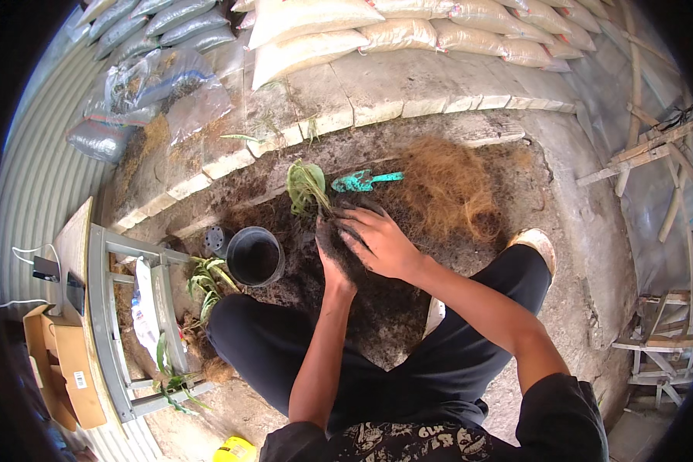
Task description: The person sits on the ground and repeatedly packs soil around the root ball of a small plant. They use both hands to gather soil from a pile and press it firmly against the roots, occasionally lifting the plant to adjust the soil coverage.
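Note:
A leafy plant (306,185) with green leaves and a dark soil-covered root ball (346,254) is held between my two hands. My left hand (330,248) cups the root ball from the left, with the stems rising just above its fingertips. Across the top and right side of the soil lies my right hand (381,239), its fingers dirty and pressed on it. Beyond my fingers a turquoise hand trowel (361,181) rests on the ground. To the left stands a black plastic pot (256,257), with dark soil visible inside.
Brown coconut fibre (450,185) is heaped to the right. A smaller black pot (216,240) touches the larger one. Loose plants (209,283) lie beside a metal-framed table (107,323) at left. Stacked sacks (404,34) line the concrete ledge (375,86) behind. A yellow container (234,449) sits low left.

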Demonstrator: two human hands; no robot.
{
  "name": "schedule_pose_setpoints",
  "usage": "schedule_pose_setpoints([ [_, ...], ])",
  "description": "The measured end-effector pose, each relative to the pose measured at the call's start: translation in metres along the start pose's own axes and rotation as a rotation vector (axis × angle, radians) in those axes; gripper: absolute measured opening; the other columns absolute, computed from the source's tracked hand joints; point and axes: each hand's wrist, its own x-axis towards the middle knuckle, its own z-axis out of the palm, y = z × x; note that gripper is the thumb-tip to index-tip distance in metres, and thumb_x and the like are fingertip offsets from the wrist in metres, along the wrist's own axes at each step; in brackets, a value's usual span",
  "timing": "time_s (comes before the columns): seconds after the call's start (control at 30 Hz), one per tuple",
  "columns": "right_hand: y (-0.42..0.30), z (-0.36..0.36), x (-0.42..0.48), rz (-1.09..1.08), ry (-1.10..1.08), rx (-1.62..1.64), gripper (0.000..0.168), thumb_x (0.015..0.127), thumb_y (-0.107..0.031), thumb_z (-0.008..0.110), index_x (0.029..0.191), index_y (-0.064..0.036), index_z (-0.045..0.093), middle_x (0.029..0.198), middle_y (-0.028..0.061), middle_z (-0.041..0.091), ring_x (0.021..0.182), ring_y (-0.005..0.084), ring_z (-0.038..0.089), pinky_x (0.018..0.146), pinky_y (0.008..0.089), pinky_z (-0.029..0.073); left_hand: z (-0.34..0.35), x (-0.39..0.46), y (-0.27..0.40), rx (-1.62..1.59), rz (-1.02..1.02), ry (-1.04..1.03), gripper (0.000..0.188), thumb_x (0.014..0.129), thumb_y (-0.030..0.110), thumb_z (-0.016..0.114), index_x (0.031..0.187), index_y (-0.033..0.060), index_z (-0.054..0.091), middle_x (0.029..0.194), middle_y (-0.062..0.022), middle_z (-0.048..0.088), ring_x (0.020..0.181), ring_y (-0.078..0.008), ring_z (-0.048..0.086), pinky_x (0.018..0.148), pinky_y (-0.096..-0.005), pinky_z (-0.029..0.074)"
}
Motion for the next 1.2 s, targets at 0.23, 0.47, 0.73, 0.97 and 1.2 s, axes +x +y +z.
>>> schedule_pose_setpoints([
  [0.23,-0.023,-0.026,0.001,0.069,0.172,-0.053,0.049,0.097,-0.027,0.05,0.142,-0.007,0.042,0.148,0.0154,0.033,0.139,0.0359,0.028,0.113,0.0592,0.016,0.005,-0.003,0.009,-0.038,0.057,-0.061,0.055,0.102,0.048,0.032,0.14,0.0091,0.042,0.139,-0.0072,0.049,0.126,-0.023,0.048,0.105,-0.0388,0.039],
  [0.47,-0.017,0.002,-0.012,-0.076,0.154,0.025,0.036,0.086,-0.011,0.061,0.119,0.003,0.057,0.128,0.0165,0.051,0.123,0.0362,0.046,0.105,0.045,0.04,-0.016,0.001,-0.004,0.05,0.001,0.039,0.05,0.101,0.05,0.035,0.129,0.0107,0.049,0.122,-0.005,0.055,0.115,-0.0204,0.052,0.099,-0.0372,0.041],
  [0.73,-0.023,-0.014,-0.006,-0.108,0.059,-0.039,0.044,0.097,-0.023,0.052,0.135,-0.003,0.048,0.137,0.0194,0.048,0.133,0.0349,0.04,0.112,0.0451,0.031,0.018,-0.012,0.008,-0.021,0.009,0.022,0.045,0.103,0.042,0.035,0.132,0.0093,0.049,0.126,-0.0055,0.054,0.116,-0.0199,0.052,0.099,-0.0364,0.043],
  [0.97,-0.01,-0.033,0.008,0.375,0.389,0.953,0.044,0.103,-0.03,0.043,0.132,0.001,0.051,0.134,0.0196,0.054,0.124,0.028,0.05,0.105,0.0378,0.036,0.006,-0.003,0.014,0.088,-0.037,-0.025,0.038,0.102,0.03,0.044,0.126,0.0021,0.054,0.11,-0.0087,0.063,0.099,-0.0215,0.063,0.086,-0.0348,0.052],
  [1.2,0.018,-0.003,-0.01,0.266,0.265,0.435,0.043,0.105,-0.031,0.038,0.129,0.003,0.052,0.129,0.0221,0.056,0.114,0.0267,0.056,0.098,0.038,0.042,0.018,-0.012,0.0,0.494,0.042,0.13,0.045,0.1,0.032,0.05,0.13,-0.0023,0.052,0.12,-0.0111,0.059,0.11,-0.0181,0.057,0.093,-0.0329,0.046],
])
